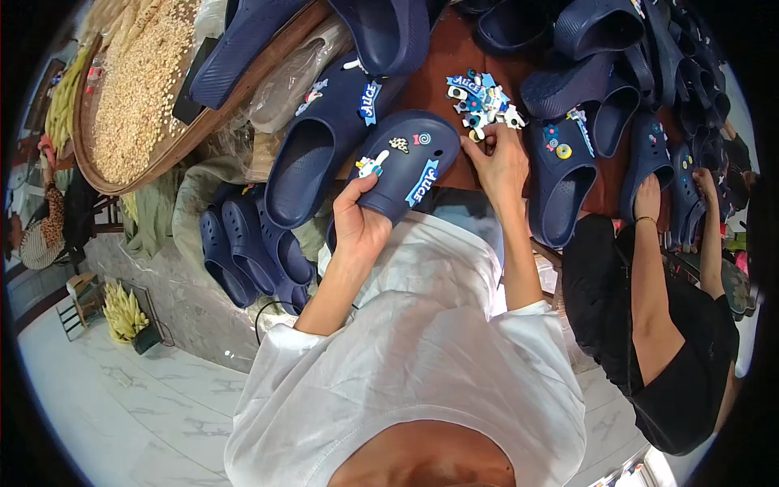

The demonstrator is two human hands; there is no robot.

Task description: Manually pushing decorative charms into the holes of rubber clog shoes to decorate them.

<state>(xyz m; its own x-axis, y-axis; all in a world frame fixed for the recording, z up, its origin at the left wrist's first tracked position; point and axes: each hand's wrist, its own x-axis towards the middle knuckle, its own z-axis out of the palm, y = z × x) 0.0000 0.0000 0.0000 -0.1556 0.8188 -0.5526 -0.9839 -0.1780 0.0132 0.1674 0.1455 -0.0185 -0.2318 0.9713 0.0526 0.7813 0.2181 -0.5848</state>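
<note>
Pale marble floor (114,406) lies far below at the left, and above it a wide woven tray (174,138) of pale grain leans beside a brown table (442,69) crowded with navy clogs. Left of the table's edge a row of clogs (243,256) stands stacked on end. The left hand (357,223) is closed around the heel of a navy clog (410,166), thumb on the rim, tipping its charm-studded top towards the camera; a firm hold at the heel looks best, so the top does not twist as a charm is pressed into a hole. Just to the right, the right hand (499,166) rests with fingers curled, tips touching the heap of small charms (483,101); whether they pinch one I cannot tell. Farther right, another person's hand (647,199) touches a decorated clog (645,154).
</note>
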